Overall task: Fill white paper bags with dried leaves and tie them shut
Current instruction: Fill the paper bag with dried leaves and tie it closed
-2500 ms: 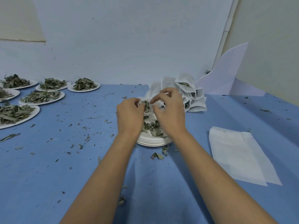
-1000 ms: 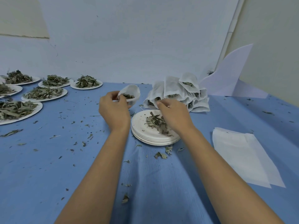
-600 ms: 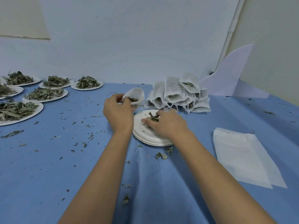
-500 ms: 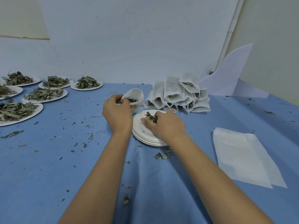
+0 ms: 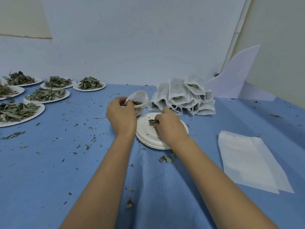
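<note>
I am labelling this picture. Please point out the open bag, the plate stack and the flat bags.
open bag (image 5: 139, 97): head view, its far white wall.
plate stack (image 5: 144, 127): head view, bare left part of top plate.
flat bags (image 5: 247, 161): head view, middle of top sheet.

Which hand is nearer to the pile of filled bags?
Right. The right hand grips leaves just in front of the pile; the left hand holds an open bag farther left.

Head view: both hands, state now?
Left hand: pinches the rim of a part-filled white paper bag.
Right hand: fingers curled on dried leaves over the stack of paper plates.
</note>
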`<state>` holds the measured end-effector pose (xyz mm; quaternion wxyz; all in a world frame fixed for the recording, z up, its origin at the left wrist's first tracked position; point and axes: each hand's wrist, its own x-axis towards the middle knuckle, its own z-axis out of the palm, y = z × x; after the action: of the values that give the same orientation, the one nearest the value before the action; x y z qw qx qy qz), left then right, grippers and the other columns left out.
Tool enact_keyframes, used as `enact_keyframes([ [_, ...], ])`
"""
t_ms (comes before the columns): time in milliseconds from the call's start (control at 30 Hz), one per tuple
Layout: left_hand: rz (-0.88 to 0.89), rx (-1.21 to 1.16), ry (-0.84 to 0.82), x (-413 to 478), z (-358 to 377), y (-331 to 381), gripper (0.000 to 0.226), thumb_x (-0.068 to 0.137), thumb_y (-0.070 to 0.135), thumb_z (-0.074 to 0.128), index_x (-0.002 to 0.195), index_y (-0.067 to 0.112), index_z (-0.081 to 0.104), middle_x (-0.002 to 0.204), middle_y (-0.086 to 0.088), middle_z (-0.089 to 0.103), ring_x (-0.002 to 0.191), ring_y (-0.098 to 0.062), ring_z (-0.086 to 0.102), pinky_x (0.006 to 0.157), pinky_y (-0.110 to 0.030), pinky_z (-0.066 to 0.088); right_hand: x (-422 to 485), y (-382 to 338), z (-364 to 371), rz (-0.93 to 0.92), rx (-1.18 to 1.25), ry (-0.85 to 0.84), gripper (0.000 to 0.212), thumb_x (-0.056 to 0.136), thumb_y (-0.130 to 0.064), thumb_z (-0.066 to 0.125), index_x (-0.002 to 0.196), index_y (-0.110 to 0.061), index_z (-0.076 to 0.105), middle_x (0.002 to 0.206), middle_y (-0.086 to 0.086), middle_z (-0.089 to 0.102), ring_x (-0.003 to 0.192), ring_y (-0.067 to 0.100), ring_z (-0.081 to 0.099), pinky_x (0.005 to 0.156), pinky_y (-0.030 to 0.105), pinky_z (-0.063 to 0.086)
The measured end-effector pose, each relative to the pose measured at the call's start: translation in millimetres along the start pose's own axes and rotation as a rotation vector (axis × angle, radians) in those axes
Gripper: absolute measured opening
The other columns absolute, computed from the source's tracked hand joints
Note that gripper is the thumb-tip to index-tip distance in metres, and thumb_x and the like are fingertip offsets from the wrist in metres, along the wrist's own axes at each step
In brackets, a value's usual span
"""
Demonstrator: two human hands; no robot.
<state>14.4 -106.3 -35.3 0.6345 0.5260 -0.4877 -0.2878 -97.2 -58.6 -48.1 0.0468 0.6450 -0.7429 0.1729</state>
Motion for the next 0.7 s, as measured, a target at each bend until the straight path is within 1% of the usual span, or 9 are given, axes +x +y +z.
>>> enact_keyframes([
  [67,-0.003,-0.005,0.001,0.3,0.1,-0.2,0.017,0.089,0.007,0.053,0.099,0.007,0.067,0.107,-0.011,0.064,0.097,-0.022,0.062,0.055,-0.004,0.042,-1.1,-0.3,-1.2,-0.023,-0.026,-0.018,0.019,0.095,-0.011,0.050,0.105,-0.003,0.064,0.111,0.009,0.044,0.091,0.029,0.053,0.072,0.035,0.042],
  [167,0.004,0.012,0.002,0.4,0.4,-0.7,0.017,0.089,0.008,0.053,0.099,0.007,0.067,0.108,-0.011,0.064,0.097,-0.020,0.060,0.057,-0.003,0.041,-4.7,0.5,-5.2,0.005,0.044,-0.029,0.030,0.094,-0.026,0.045,0.104,-0.005,0.063,0.109,0.007,0.043,0.096,0.028,0.051,0.073,0.032,0.038],
  [233,0.007,0.021,0.001,0.2,0.0,-0.5,0.017,0.089,0.009,0.053,0.099,0.008,0.067,0.107,-0.010,0.064,0.098,-0.020,0.060,0.064,-0.008,0.042,-6.2,0.7,-7.3,0.054,0.076,0.002,0.035,0.090,-0.037,0.044,0.104,-0.011,0.063,0.108,0.004,0.045,0.100,0.026,0.050,0.073,0.032,0.034],
  [333,0.001,0.028,0.003,0.2,-1.0,-0.2,0.017,0.089,0.009,0.053,0.099,0.009,0.067,0.106,-0.009,0.065,0.098,-0.019,0.060,0.080,-0.021,0.046,-5.5,0.6,-8.7,0.081,0.062,0.085,0.045,0.085,-0.051,0.047,0.118,-0.024,0.060,0.116,0.001,0.045,0.107,0.024,0.051,0.075,0.032,0.033],
  [400,-0.006,0.027,0.006,0.2,-1.4,0.1,0.017,0.089,0.010,0.053,0.099,0.009,0.067,0.106,-0.007,0.065,0.096,-0.015,0.058,0.075,-0.018,0.042,-3.8,-0.5,-8.3,0.072,0.063,0.095,0.051,0.084,-0.059,0.048,0.125,-0.030,0.057,0.119,0.001,0.042,0.107,0.023,0.052,0.076,0.033,0.035],
  [433,-0.007,0.028,0.005,-0.1,-1.5,0.3,0.017,0.089,0.010,0.053,0.099,0.010,0.067,0.106,-0.007,0.065,0.095,-0.014,0.057,0.074,-0.016,0.040,-2.6,-1.4,-7.5,0.066,0.060,0.069,0.052,0.084,-0.062,0.047,0.126,-0.032,0.056,0.121,0.001,0.040,0.107,0.023,0.053,0.077,0.033,0.036],
  [533,-0.009,0.031,0.001,0.3,-1.5,0.0,0.018,0.088,0.010,0.053,0.098,0.010,0.067,0.105,-0.008,0.065,0.097,-0.017,0.059,0.079,-0.022,0.043,-0.6,-3.3,-3.4,0.028,0.084,-0.031,0.039,0.089,-0.057,0.047,0.115,-0.031,0.061,0.123,0.002,0.038,0.102,0.026,0.054,0.077,0.032,0.036],
  [600,-0.021,0.027,0.000,1.0,-2.0,0.1,0.017,0.088,0.010,0.053,0.097,0.010,0.067,0.105,-0.008,0.066,0.097,-0.018,0.060,0.081,-0.023,0.045,-1.2,-2.5,-2.8,0.005,0.140,-0.035,0.032,0.092,-0.050,0.048,0.108,-0.028,0.064,0.116,0.001,0.040,0.096,0.024,0.054,0.074,0.030,0.036],
  [700,-0.029,0.008,-0.010,0.9,-1.8,0.3,0.016,0.088,0.009,0.053,0.096,0.010,0.067,0.104,-0.008,0.066,0.096,-0.019,0.061,0.085,-0.029,0.049,-2.2,2.0,-4.7,-0.004,0.238,-0.035,0.025,0.093,-0.043,0.050,0.101,-0.025,0.066,0.105,-0.004,0.038,0.089,0.018,0.050,0.071,0.028,0.032],
])
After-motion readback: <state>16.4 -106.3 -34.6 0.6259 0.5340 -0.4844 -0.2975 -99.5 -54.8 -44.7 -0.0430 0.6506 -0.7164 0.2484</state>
